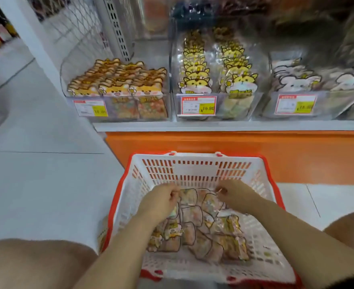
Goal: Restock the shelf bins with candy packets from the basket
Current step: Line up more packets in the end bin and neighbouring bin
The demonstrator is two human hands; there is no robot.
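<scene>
Two hands work inside the basket (pixel 119 205). The left hand (pixel 163 200) curls round a packet edge; the candy packets (pixel 195 224) lie heaped between; the right hand (pixel 233 195) pinches clear film. Light, crinkly, slippery, I'd say: grip the sealed tops rather than the bellies.

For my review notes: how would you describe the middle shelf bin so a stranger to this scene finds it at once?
Above the orange shelf base, a white ledge carries three clear bins side by side. The middle bin sits between bins of orange-faced packets and white-faced packets. It alone holds two rows of yellow cat-faced packets.
</scene>
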